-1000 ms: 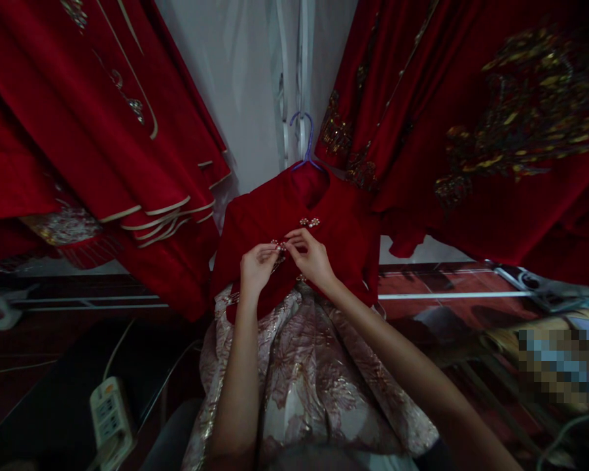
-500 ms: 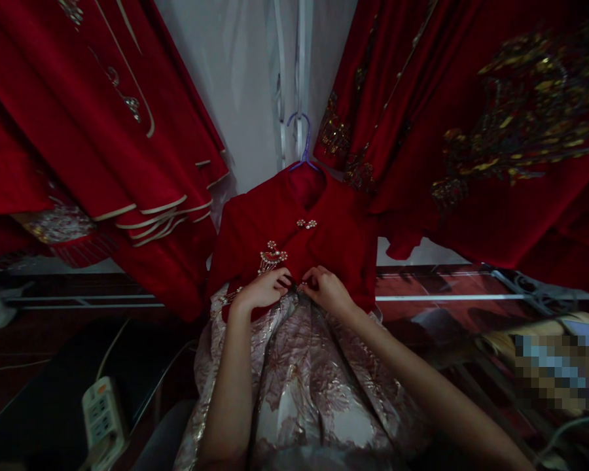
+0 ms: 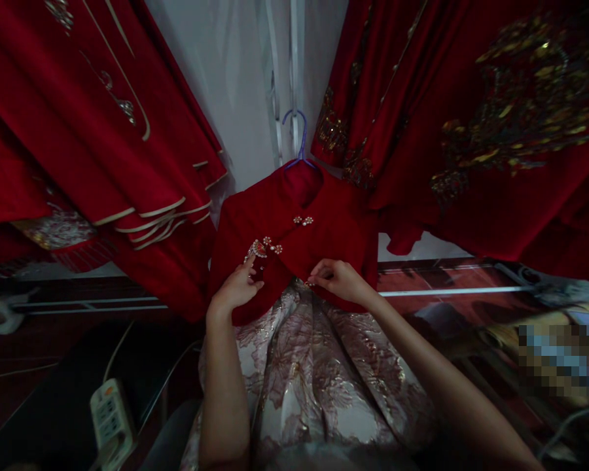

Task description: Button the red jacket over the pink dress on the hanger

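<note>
- Parting from the right hand (image 3: 341, 282), the left hand (image 3: 235, 289) has shifted from mid-hem to the beaded ornament (image 3: 258, 248), its fingers loosely spread and partly covering it.
- The right hand seems to pinch the jacket's lower front edge, so each hand now works its own spot.
- The red jacket (image 3: 290, 243) has a purple hanger (image 3: 302, 140) in its neck; a floral skirt (image 3: 294, 386) spreads below.
- Red garments (image 3: 103, 131) crowd both sides; a power strip (image 3: 110, 418) sits lower left.

Dim overall, edges dark, perhaps blurry
</note>
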The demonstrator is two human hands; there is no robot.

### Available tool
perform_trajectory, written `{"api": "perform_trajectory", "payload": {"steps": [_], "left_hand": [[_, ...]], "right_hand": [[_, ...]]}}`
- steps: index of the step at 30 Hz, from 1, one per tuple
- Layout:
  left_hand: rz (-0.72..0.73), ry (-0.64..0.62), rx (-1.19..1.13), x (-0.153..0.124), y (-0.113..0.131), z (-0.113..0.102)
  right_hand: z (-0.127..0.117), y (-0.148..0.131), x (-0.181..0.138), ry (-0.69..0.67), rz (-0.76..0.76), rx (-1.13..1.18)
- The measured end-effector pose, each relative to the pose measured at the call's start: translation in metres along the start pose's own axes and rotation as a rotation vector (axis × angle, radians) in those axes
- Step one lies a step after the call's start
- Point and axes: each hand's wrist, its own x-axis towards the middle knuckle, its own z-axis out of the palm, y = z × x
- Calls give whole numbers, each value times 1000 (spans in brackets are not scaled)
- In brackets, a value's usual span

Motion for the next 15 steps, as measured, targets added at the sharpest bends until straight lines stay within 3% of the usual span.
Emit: {"api": "perform_trajectory", "payload": {"steps": [4,8,15], "left_hand": [[77,110,-17,10,-2,5],[55,7,-70,15,5,16],[1,12,-54,21,6,29]], "right_hand": [[-1,-2,1,-19,-13,70],[0,2,2,-34,-28,95],[2,7,4,-41,-54,108]]}}
